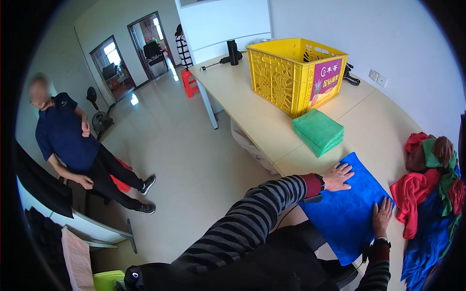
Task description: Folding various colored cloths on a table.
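A blue cloth lies folded flat on the beige table in front of me. My left hand rests palm down on its far left corner, fingers spread. Flat on the cloth's near right edge lies my right hand. Neither hand grips anything. Just beyond the blue cloth sits a stack of folded green cloths.
A yellow plastic crate stands farther back on the table. A heap of red, green, brown and blue cloths lies at the right. A person in a dark blue shirt sits at the left; a red stool stands on the floor.
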`<state>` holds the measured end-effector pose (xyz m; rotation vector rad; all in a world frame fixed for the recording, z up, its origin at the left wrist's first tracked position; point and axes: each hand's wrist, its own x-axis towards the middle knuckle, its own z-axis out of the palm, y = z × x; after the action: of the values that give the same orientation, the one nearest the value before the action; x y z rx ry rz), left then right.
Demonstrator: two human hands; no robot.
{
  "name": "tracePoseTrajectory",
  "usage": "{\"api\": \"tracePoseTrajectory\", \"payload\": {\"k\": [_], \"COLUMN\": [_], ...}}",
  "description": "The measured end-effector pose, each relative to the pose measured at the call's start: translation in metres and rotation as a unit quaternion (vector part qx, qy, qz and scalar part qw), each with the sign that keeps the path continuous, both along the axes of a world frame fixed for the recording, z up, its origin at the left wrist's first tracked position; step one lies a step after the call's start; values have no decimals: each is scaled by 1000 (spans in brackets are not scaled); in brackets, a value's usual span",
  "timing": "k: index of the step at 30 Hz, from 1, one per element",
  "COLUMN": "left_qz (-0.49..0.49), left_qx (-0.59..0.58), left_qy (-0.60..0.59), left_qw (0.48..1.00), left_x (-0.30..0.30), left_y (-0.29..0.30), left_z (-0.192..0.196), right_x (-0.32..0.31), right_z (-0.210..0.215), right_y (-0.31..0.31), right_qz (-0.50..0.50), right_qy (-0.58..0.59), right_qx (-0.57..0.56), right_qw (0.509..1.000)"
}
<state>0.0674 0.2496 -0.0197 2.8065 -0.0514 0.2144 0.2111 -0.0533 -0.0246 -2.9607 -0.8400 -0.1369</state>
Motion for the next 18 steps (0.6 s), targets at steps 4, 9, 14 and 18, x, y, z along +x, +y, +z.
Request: {"api": "tracePoseTrajectory", "payload": {"k": [4,9,14,18], "left_qz": [-1,8,2,-10], "left_qx": [6,-46,-16,-13], "left_qy": [7,38,-19,46], "left_qw": [1000,998,1000,999], "left_x": [1,10,17,22], "left_y": [0,2,-4,-12], "left_z": [3,9,4,8], "right_x": [4,-11,5,24], "right_z": [0,37,23,-3], "right_y": [-6,7,25,4], "right_qz": [-31,-1,11,-1], "right_qy": [-6,-40,-2,-12], "right_qx": [-18,-89,-43,-43], "right_qw": [999,995,999,999]}}
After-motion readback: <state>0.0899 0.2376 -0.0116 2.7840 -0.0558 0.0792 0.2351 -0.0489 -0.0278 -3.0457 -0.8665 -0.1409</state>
